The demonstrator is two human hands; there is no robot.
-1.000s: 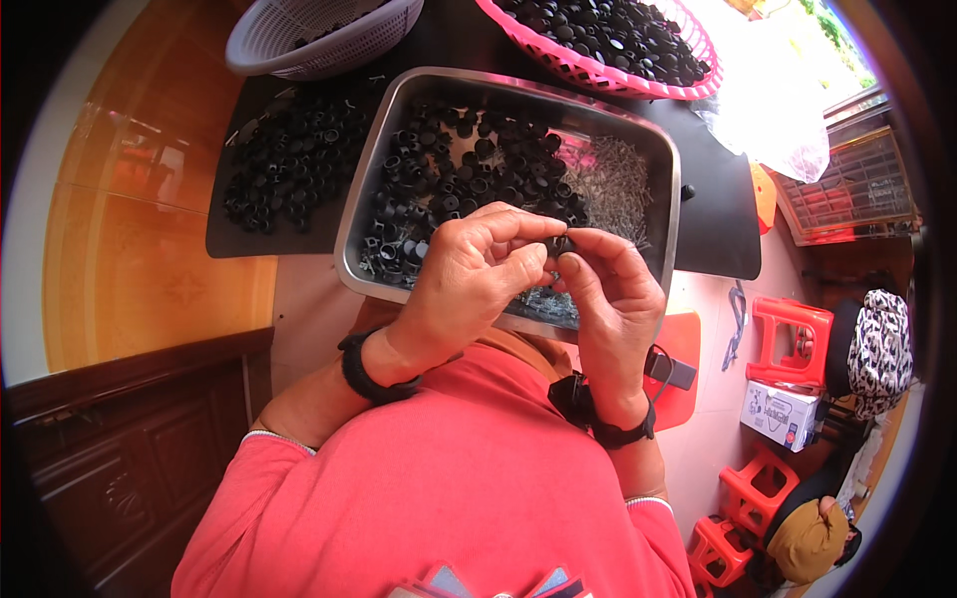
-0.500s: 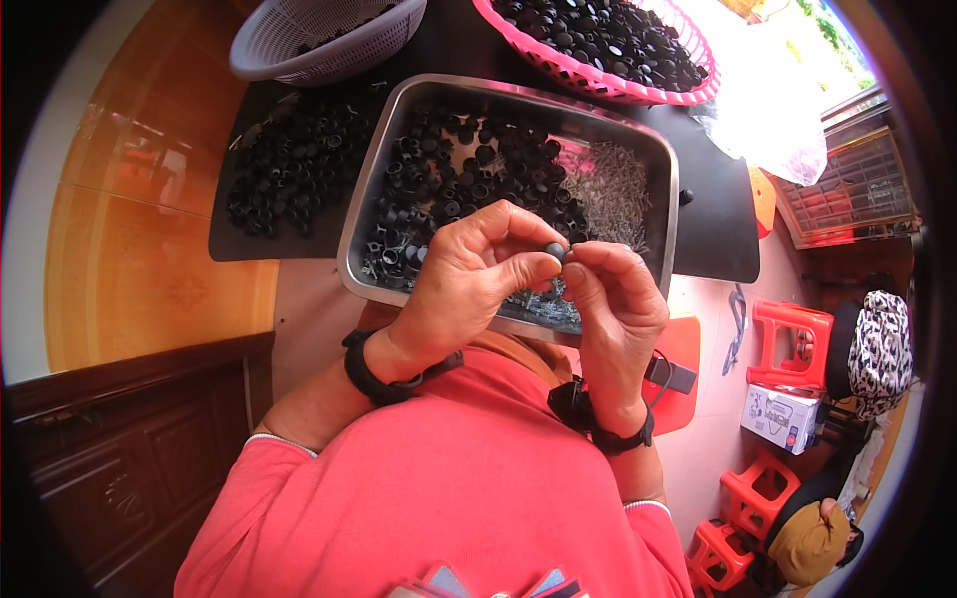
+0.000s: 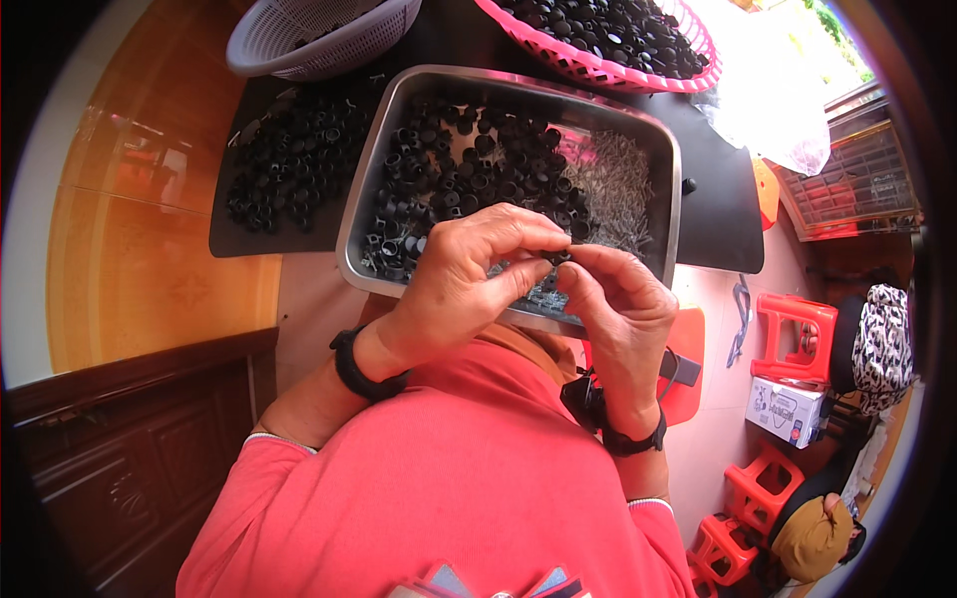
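Both my hands meet over the near side of a rectangular metal tray (image 3: 361, 214). My left hand (image 3: 469, 269) pinches a small round black plastic part (image 3: 558, 256) between thumb and fingertips. From the other side, my right hand (image 3: 623, 304) closes its thumb and forefinger on the same part; whether it also holds a smaller piece is hidden by the fingers. Inside the tray lie many loose black caps and rings (image 3: 478, 174), with a heap of thin clear or silvery pins (image 3: 613, 184) at its right.
A pile of black parts (image 3: 294, 164) lies on the dark table (image 3: 723, 229) left of the tray. Behind stand a pale basket (image 3: 334, 50) and a pink basket (image 3: 598, 75) full of black caps. Red stools (image 3: 797, 334) and a white box (image 3: 788, 409) occupy the right floor.
The black part has turned between my fingertips and shows less of its smooth round face. My right hand has shifted slightly right; my left has stayed nearly in place.
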